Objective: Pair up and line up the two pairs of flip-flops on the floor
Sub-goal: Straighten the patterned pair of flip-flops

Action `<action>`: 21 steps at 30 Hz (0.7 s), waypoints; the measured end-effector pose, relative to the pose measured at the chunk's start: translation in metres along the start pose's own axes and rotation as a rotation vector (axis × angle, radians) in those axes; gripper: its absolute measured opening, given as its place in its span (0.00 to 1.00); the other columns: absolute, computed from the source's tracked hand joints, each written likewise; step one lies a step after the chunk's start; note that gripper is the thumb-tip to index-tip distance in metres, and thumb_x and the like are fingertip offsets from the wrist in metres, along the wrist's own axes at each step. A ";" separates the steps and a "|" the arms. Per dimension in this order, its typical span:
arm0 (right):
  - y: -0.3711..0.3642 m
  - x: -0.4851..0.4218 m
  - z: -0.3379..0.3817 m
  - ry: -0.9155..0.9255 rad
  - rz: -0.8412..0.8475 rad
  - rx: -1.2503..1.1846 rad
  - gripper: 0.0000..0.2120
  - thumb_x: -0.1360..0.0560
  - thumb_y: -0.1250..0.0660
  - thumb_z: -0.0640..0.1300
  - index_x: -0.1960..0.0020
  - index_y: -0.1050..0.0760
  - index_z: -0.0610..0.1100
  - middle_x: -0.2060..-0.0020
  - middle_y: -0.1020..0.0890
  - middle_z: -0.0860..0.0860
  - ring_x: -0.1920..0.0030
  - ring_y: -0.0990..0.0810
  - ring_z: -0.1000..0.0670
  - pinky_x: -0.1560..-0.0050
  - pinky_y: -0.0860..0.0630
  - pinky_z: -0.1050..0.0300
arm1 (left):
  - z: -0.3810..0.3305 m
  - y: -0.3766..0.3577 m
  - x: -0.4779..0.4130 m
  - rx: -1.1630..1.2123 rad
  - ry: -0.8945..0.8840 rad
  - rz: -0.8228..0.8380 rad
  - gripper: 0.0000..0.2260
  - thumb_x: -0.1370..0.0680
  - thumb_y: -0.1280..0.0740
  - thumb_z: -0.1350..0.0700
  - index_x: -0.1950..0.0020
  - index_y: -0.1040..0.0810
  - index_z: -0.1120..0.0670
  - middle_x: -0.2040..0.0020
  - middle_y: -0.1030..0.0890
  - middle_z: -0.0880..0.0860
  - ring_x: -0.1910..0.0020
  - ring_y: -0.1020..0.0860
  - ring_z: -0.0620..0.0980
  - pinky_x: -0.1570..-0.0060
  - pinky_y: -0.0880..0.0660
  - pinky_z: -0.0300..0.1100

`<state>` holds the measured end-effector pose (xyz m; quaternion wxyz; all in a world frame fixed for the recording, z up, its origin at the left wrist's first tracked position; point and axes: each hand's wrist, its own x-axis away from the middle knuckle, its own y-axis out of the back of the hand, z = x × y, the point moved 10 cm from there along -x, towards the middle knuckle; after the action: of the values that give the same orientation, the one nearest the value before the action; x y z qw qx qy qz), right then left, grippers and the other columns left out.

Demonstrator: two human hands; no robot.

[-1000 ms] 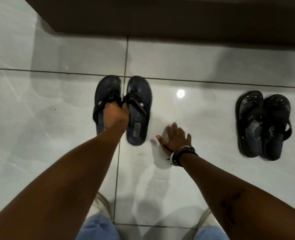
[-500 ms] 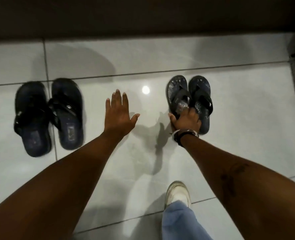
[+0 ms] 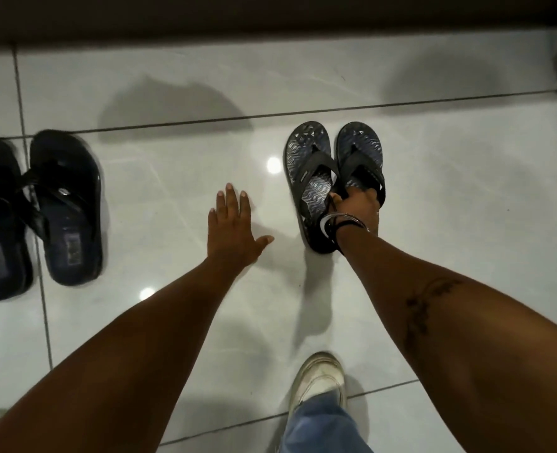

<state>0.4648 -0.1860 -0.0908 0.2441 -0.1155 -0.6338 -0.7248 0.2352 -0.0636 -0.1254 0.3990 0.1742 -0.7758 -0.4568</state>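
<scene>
Head view: right hand [image 3: 357,207] grips patterned flip-flops [image 3: 332,165] by straps.

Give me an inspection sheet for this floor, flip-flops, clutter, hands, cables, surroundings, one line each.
Surface: glossy pale tiled floor with dark grout lines and lamp glare.
Job's things: dark plain pair side by side at left, partly cut by the frame edge; patterned pair side by side at right, toes pointing away.
Clutter: nothing seen.
Hands: left hand open, flat over bare tile between the pairs; right hand gripping the patterned pair at the straps, bracelets on the wrist.
Cables: nothing seen.
Surroundings: dark wall base along the top; the person's pale shoe and jeans leg below.
</scene>
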 end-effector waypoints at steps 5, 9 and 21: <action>0.005 -0.009 0.006 0.037 0.007 -0.006 0.19 0.23 0.36 0.54 0.39 0.23 0.43 0.34 0.31 0.39 0.33 0.34 0.36 0.32 0.33 0.40 | -0.005 0.004 -0.003 -0.033 0.015 0.039 0.48 0.26 0.37 0.33 0.21 0.57 0.60 0.21 0.61 0.65 0.21 0.58 0.66 0.23 0.46 0.58; 0.009 -0.016 0.013 0.085 0.008 -0.064 0.17 0.23 0.35 0.50 0.42 0.21 0.38 0.35 0.30 0.38 0.34 0.32 0.37 0.33 0.31 0.42 | -0.005 0.004 -0.004 -0.027 0.021 0.042 0.48 0.26 0.36 0.33 0.21 0.58 0.60 0.21 0.61 0.64 0.21 0.59 0.65 0.24 0.46 0.57; 0.019 -0.028 0.044 0.069 -0.122 -0.095 0.13 0.26 0.36 0.47 0.49 0.19 0.40 0.41 0.22 0.43 0.38 0.27 0.40 0.36 0.34 0.43 | -0.006 0.002 -0.008 -0.086 0.017 0.087 0.49 0.25 0.37 0.33 0.21 0.58 0.62 0.21 0.61 0.66 0.22 0.58 0.67 0.24 0.43 0.56</action>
<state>0.4918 -0.1390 -0.0805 0.2155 -0.0631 -0.5957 -0.7712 0.2452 -0.0610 -0.1255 0.4321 0.1269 -0.7587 -0.4707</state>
